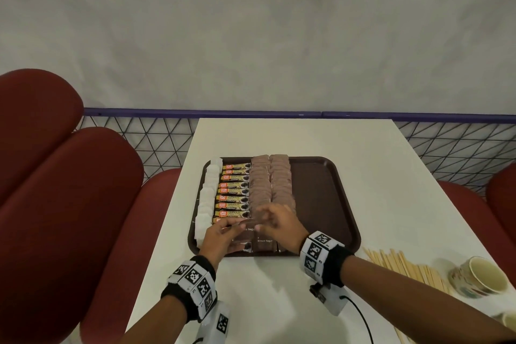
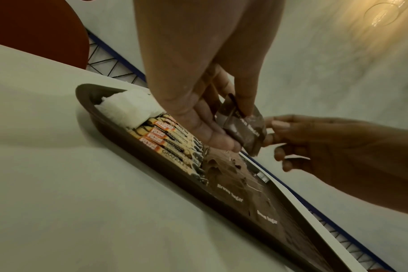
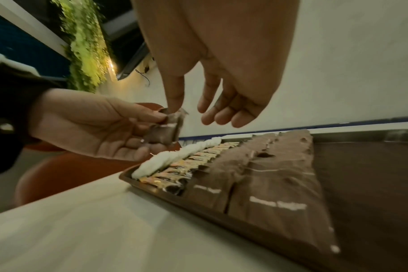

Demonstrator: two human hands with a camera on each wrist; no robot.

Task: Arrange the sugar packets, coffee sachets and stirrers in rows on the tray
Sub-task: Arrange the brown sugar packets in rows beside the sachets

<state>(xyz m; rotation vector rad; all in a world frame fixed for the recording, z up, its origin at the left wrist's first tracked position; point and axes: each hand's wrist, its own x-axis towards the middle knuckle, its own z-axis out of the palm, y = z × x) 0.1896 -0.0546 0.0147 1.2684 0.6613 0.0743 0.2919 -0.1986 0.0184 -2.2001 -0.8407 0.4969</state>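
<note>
My left hand (image 1: 223, 234) hovers over the near end of the brown tray (image 1: 346, 204) and pinches a small stack of brown sugar packets (image 2: 242, 128) between thumb and fingers. My right hand (image 1: 272, 218) is right beside it, thumb tip touching the top of the held brown sugar packets (image 3: 168, 128), the other fingers (image 3: 221, 114) loose and spread. On the tray, from left to right, lie a row of white sugar packets (image 1: 208, 195), a row of coffee sachets (image 1: 234, 191) and two rows of brown sugar packets (image 1: 270, 179). Wooden stirrers (image 1: 405, 265) lie on the table to the right.
The tray's right half (image 1: 315, 198) is bare. A patterned cup (image 1: 480, 276) stands at the table's right edge beside the stirrers. Red padded seats (image 1: 55, 190) flank the white table (image 1: 279, 301), and a wire mesh rail runs behind it.
</note>
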